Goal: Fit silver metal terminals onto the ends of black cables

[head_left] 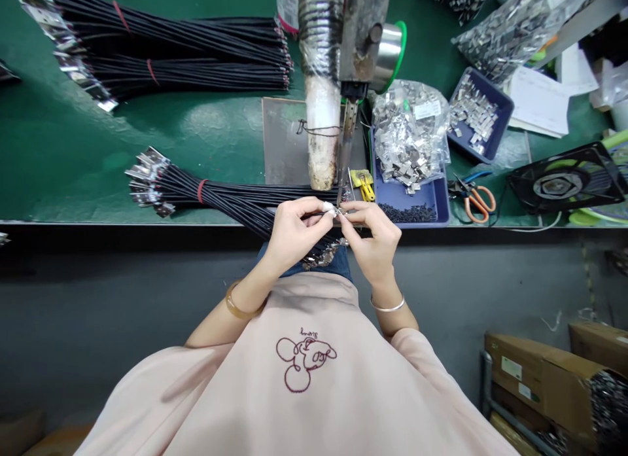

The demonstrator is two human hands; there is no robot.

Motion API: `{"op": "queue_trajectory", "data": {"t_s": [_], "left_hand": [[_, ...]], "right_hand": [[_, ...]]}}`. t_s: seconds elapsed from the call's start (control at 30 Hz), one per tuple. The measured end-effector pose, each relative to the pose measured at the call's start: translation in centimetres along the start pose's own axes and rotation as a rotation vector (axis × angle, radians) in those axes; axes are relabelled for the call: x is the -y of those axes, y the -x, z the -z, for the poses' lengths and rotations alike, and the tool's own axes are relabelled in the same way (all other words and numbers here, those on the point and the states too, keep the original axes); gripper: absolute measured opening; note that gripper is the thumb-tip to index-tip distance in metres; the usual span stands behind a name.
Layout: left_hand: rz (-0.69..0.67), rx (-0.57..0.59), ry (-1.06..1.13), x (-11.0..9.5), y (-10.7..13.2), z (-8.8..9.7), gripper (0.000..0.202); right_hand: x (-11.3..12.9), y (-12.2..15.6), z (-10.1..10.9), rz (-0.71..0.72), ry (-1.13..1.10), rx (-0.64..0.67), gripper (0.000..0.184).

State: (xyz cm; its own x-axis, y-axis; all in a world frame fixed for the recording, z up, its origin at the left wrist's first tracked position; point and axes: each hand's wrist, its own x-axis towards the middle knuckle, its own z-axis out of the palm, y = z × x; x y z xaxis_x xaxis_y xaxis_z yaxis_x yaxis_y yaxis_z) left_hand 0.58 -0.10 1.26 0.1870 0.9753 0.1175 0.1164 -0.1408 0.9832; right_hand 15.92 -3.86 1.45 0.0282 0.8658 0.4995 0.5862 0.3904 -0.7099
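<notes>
My left hand (294, 233) is closed in a pinch on the end of a black cable just below the table's front edge. My right hand (373, 241) is closed in a pinch too, its fingertips meeting the left hand's at a small metal clip (338, 211). A bundle of black cables (230, 197) with metal clips on the far ends and a red band lies on the green table and runs under my hands. More clipped cable ends (324, 253) hang in my lap. A soldering iron tip (345, 148) on a fixed stand points down just above my hands.
Two larger cable bundles (171, 50) lie at the back left. A blue tray (432, 197) holds a bag of metal clips (409, 132); a smaller blue tray (478, 112) stands behind. Orange-handled scissors (475, 197), a black fan (564, 181) and cardboard boxes (549, 371) are to the right.
</notes>
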Motion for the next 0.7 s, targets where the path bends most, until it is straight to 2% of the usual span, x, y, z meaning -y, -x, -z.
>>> {"op": "queue_trajectory", "data": {"t_s": [0.1, 0.4, 0.57, 0.7], "left_hand": [[0.029, -0.011, 0.011, 0.09, -0.01, -0.13, 0.013], [-0.031, -0.068, -0.004, -0.04, -0.25, -0.49, 0.01], [-0.021, -0.027, -0.042, 0.18, -0.12, -0.43, 0.01], [0.021, -0.014, -0.041, 0.18, -0.03, -0.46, 0.011]], "right_hand": [[-0.08, -0.02, -0.12, 0.099, 0.096, -0.004, 0.012], [-0.09, -0.67, -0.21, 0.17, 0.17, -0.032, 0.013], [-0.21, -0.32, 0.08, 0.241, 0.243, 0.004, 0.014], [-0.43, 0.0, 0.01, 0.226, 0.241, -0.004, 0.014]]}}
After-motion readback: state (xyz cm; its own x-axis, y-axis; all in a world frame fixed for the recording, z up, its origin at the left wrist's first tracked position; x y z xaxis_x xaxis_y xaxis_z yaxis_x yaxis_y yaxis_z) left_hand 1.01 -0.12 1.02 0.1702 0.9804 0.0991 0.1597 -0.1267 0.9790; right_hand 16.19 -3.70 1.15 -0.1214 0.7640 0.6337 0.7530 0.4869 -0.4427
